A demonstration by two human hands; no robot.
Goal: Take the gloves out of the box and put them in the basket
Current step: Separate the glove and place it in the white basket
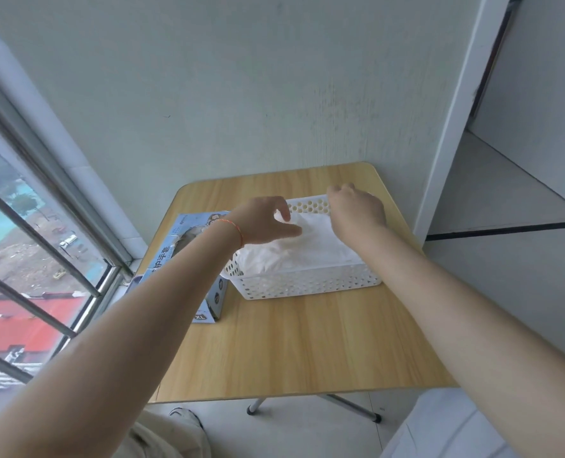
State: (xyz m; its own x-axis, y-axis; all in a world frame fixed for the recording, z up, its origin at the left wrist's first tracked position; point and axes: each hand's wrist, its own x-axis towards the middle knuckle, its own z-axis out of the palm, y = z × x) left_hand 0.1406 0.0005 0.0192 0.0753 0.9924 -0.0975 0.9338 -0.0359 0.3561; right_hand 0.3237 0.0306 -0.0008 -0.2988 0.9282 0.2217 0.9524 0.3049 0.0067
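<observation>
Gloves (302, 249) lie as a loose white heap in the perforated white basket (307, 285) at the middle of the wooden table (307, 342), with the blue box (188, 259) just left of it, its top opening showing more inside. The left hand (267, 219) hovers over the heap, fingers spread and relaxed, gripping nothing I can see. The right hand (357, 206) curls at the far rim; whether it pinches a glove is unclear. The heap rises above the rim, so a thin glove clinging to withdrawing fingers could spill out.
</observation>
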